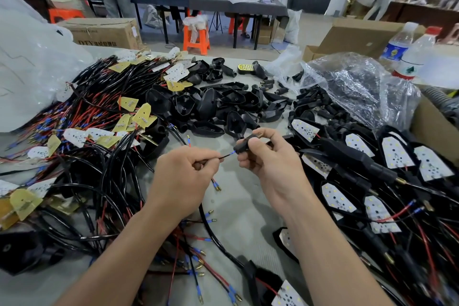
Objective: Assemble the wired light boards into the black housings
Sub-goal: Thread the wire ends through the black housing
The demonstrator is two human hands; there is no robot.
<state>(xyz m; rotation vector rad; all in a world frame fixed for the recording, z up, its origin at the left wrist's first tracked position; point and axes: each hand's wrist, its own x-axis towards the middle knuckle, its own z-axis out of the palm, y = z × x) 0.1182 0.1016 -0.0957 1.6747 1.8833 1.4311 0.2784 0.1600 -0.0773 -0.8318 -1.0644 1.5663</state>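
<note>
My right hand (269, 156) grips a small black housing stem (244, 144) above the middle of the table. My left hand (185, 176) pinches a black cable (224, 156) whose blue-tipped end points into the stem's opening. A heap of wired light boards (104, 117) with black, red and blue leads covers the left side. Empty black housings (218, 104) are piled at the centre back. Housings with white boards fitted (395, 154) lie in rows on the right.
A clear plastic bag of black parts (347, 87) sits at the back right beside two water bottles (407, 54) and cardboard boxes (352, 37). A large white bag (29, 69) rises at the left. Several people work at far tables.
</note>
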